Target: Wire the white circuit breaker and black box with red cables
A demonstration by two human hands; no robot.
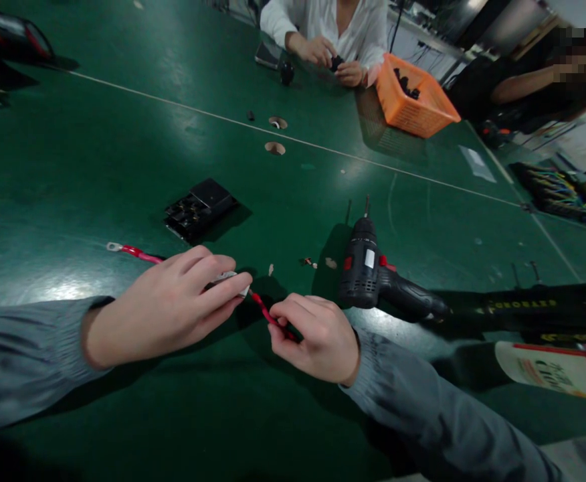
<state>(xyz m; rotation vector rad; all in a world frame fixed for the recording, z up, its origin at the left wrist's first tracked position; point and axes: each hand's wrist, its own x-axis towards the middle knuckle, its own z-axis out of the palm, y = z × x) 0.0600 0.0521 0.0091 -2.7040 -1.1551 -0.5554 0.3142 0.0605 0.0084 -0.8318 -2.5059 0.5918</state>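
My left hand (172, 301) is closed around a small white piece (245, 291), mostly covered by the fingers. A red cable (147, 257) with a metal ring terminal (114, 247) sticks out on the far side of that hand. My right hand (316, 335) pinches a thin red wire (263, 308). The wire's tip points at the white piece's end; whether it goes inside, I cannot tell. Beyond my left hand lies a black plastic housing (213, 194) with open compartments. A black and red cordless drill (360, 261) rests on its side right of my right hand.
Across the green table (97, 161), a person in white (323, 27) handles a small black part (336, 63) near an orange basket (413, 110). Two cable holes (275, 148) pierce the tabletop. A labelled bottle (554, 371) lies at right; colourful wires (564, 194) are farther back.
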